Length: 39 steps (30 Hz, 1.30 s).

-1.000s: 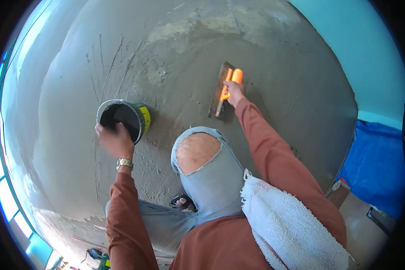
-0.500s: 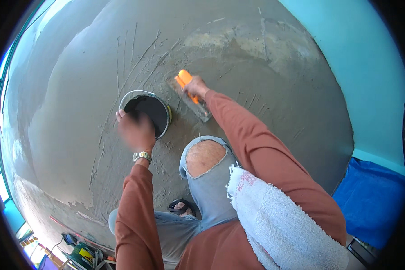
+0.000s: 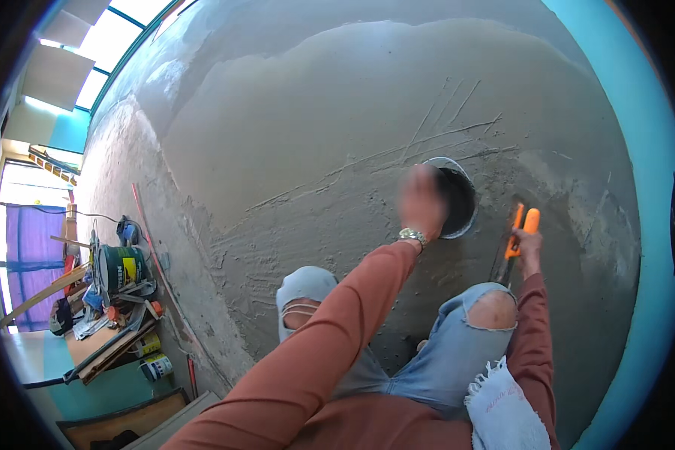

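Note:
My right hand (image 3: 529, 244) is wrapped round the orange handle of a plastering trowel (image 3: 531, 222), right of the bucket. The trowel is turned so that its blade shows nearly edge-on. My left hand (image 3: 421, 202), with a metal watch (image 3: 412, 237) on the wrist, is at the left rim of a dark round bucket (image 3: 461, 199). Blur hides its fingers, so their grip on the rim cannot be made out. Inside, the bucket looks dark. It stands upright on grey, wet-looking cement (image 3: 337, 247) scored with several long lines.
A turquoise wall (image 3: 649, 300) curves along the right. At the left lie a green bucket (image 3: 120, 268), boards (image 3: 116, 349), smaller tubs (image 3: 156, 366) and a long red rod (image 3: 154, 251). My bent knees are close to the bucket; a white towel (image 3: 506, 405) hangs by my right arm.
The view has swung left, bringing the clutter into sight. The trowel has gone from lying flatter on the cement to tilted nearly edge-on. My left hand stays at the bucket.

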Each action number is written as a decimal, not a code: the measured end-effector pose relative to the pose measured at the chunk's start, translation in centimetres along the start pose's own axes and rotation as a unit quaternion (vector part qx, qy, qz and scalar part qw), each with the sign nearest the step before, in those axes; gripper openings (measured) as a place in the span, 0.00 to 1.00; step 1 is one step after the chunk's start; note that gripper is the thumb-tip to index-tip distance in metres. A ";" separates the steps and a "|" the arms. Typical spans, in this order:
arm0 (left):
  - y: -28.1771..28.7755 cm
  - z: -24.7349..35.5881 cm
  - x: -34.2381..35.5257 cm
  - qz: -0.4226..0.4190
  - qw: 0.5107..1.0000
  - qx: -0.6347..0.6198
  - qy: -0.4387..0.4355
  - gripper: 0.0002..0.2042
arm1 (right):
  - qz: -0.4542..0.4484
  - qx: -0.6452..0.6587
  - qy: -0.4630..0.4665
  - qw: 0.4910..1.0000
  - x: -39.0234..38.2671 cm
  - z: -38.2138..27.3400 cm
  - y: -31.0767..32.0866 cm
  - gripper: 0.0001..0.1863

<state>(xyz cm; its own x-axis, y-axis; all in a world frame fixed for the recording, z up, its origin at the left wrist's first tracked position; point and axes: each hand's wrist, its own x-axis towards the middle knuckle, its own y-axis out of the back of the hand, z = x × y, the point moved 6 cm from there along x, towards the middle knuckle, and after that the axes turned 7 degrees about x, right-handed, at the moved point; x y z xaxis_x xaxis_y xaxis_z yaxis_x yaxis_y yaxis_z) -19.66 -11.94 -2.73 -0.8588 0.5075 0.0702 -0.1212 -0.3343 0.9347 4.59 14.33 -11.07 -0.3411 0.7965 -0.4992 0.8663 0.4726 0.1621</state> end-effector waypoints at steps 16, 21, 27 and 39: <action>-0.1 -0.8 2.4 -0.025 0.984 -0.132 0.114 0.37 | 0.038 0.362 0.145 0.920 -11.6 -17.8 -6.0 0.11; 2.0 -1.7 3.8 0.031 0.978 -0.154 0.137 0.24 | 0.027 0.308 0.156 0.938 -14.0 -18.8 -6.9 0.11; 3.2 0.8 4.1 -0.100 0.966 -0.239 0.026 0.17 | 0.068 0.282 0.217 0.932 -12.8 -20.1 -3.5 0.12; 4.2 2.0 2.6 -0.198 0.918 -0.339 0.051 0.16 | 0.063 0.324 0.205 0.921 -11.6 -20.7 -1.0 0.10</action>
<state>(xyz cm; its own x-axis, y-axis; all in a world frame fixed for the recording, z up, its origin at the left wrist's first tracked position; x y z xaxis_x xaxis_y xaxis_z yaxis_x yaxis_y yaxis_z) -21.39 -10.48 2.05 -0.7181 0.6308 -0.2938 -0.6869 -0.5749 0.4446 0.11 12.45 12.20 -0.2178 0.9679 -0.1251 0.8987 0.1489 -0.4126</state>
